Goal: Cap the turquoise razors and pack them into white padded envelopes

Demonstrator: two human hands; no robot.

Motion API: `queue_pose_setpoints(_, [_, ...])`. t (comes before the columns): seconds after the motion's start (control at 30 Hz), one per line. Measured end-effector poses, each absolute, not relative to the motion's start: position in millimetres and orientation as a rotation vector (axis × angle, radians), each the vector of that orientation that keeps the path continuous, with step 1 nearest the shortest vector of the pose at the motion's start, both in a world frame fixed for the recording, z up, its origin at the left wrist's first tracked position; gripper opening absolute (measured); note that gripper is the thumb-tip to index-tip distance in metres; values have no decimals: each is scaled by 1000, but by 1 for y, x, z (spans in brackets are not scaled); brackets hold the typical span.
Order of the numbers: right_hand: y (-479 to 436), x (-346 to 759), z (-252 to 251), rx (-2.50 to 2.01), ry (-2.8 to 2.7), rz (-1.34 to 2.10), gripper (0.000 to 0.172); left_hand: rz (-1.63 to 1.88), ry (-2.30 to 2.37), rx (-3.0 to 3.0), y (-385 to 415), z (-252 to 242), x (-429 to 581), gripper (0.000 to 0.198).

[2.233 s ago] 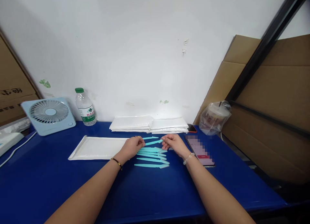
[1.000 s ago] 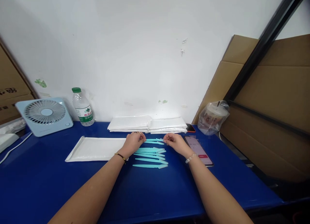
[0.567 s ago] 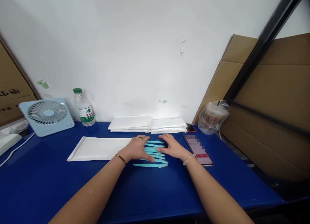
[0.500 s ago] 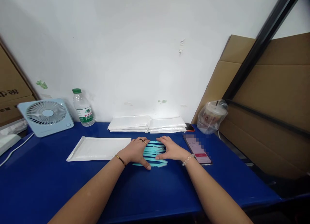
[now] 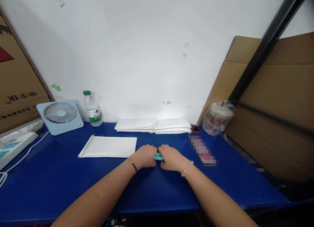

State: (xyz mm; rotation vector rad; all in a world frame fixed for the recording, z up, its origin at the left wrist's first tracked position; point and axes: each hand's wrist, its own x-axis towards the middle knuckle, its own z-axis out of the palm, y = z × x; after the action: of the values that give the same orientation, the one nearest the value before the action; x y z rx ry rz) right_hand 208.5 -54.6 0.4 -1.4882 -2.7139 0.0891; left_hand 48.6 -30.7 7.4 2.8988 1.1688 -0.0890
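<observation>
A gathered bundle of slim turquoise eyebrow razors shows only as a short strip between my hands; most of its length is hidden under the fingers. Around the bundle's left end, my left hand is closed, knuckles up. My right hand grips the right end the same way, close to the left. To the left of my hands, a white padded mailer lies flat on the blue table, its right edge near my left fingers.
Two stacks of white mailers lie against the wall. A phone is right of my hands, with another phone behind it. A fan, water bottle and power strip are left; a bagged drink cup is right.
The razors, spread in a row on the table before, are now pressed into one bundle. Both hands have closed on it and come closer together. The view has shifted slightly left.
</observation>
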Motion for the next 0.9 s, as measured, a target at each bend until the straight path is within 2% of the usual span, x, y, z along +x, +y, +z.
queue_pose_setpoints(0.17, [-56, 205, 2, -1493, -2731, 19, 27, -50, 1162, 2940, -30, 5, 48, 21])
queue_pose_setpoints(0.37, [-53, 205, 3, -1625, -2691, -9, 26, 0, 1233, 2882, -24, 22, 35, 27])
queue_pose_setpoints(0.4, [-51, 207, 3, -1647, -2697, -6, 24, 27, 1210, 2849, -20, 26, 28, 35])
queue_pose_setpoints(0.5, [-46, 216, 4, -1734, -2700, 18, 19, 197, 1343, 2660, -3, 35, -6, 79])
queue_pose_setpoints(0.57, [-42, 224, 5, -1795, -2670, 36, 18, 231, 1773, 2393, 10, 36, -31, 85])
queue_pose_setpoints(0.63, [-38, 233, 7, -1811, -2632, 66, 17, 118, 2044, 2153, 21, 35, -51, 85])
queue_pose_setpoints(0.7, [-36, 240, 9, -1796, -2588, 109, 16, -31, 2100, 2010, 26, 34, -62, 83])
queue_pose_setpoints(0.8, [-34, 248, 12, -1771, -2516, 173, 15, -183, 1914, 2007, 21, 36, -59, 74])
queue_pose_setpoints(0.9, [-35, 252, 16, -1764, -2462, 249, 15, -236, 1516, 2112, 5, 43, -41, 61])
